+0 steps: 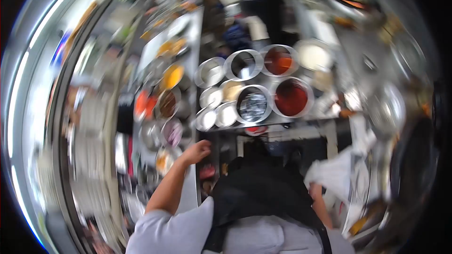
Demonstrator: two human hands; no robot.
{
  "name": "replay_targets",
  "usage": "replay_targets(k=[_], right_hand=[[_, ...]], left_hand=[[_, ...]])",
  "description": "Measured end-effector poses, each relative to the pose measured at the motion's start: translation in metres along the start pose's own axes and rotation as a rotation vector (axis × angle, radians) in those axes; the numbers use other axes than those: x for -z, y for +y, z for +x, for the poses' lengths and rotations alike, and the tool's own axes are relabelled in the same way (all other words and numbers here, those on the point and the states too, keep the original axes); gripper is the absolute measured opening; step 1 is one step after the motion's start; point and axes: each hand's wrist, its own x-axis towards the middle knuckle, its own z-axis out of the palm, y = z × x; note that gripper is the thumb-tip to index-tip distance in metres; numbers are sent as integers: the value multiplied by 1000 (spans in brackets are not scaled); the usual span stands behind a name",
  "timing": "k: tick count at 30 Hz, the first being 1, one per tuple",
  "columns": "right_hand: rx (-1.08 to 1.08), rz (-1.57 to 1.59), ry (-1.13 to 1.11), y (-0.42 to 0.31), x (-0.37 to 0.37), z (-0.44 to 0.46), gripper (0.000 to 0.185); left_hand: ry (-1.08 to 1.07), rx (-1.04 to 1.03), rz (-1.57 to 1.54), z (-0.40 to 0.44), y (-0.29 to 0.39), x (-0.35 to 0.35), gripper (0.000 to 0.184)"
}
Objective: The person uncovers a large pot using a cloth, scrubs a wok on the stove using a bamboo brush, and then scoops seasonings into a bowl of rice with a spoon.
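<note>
My left hand (197,151) is closed beside the edge of the metal counter on the left, and motion blur hides what is in it, if anything. Close to it are small bowls, one with purple pieces (173,131). My right hand (316,191) hangs low at my right side against a white cloth (332,176); its fingers are too blurred to make out. Ahead of me stand round metal containers, among them one with dark red contents (291,98) and one with a dark, shiny content (253,105).
Stacks of white plates (89,150) fill shelves at the left. A bowl of orange food (172,76) sits on the left counter. At the right are large metal pans (386,109). Another person in dark clothing (266,9) stands beyond the containers.
</note>
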Motion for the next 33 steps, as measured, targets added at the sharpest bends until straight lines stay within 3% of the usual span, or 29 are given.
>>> replay_targets(k=[1, 3, 6, 8, 9, 11, 17, 22, 27, 29, 31, 32, 33], right_hand=[[-50, 30, -115, 19, -6, -11, 25], [-464, 450, -313, 33, 9, -8, 24], [-708, 681, -348, 13, 40, 27, 23], [-663, 643, -382, -4, 52, 59, 22], [-623, 613, -402, -21, 59, 70, 22], [-562, 572, -427, -53, 72, 89, 22], [-411, 412, -505, -145, 71, 106, 21], [-448, 224, -521, -188, 53, 83, 21], [-482, -45, -519, -201, 57, 72, 22], [-400, -225, -528, -210, 57, 98, 22], [-165, -398, -509, -240, 51, 137, 23], [185, -427, -397, -352, 67, 113, 24], [388, -352, -384, -371, 61, 144, 25]], left_hand=[[15, 29, -9, -14, -14, -14, 42], [87, 112, -81, -47, -45, -42, 42], [139, 151, -125, -101, -75, -71, 41], [145, 332, -289, -139, -88, -75, 39], [225, 248, -315, -147, -136, -99, 40], [349, 360, -328, -179, -157, -108, 40], [660, 434, -610, -226, -243, -129, 37], [655, 390, -704, -242, -292, -122, 36], [672, 215, -1061, -222, -338, -120, 32], [663, 171, -1192, -206, -333, -112, 30], [824, 153, -1445, -192, -319, -99, 30], [795, 132, -1440, -187, -316, -94, 30], [827, 166, -1546, -180, -312, -88, 32]])
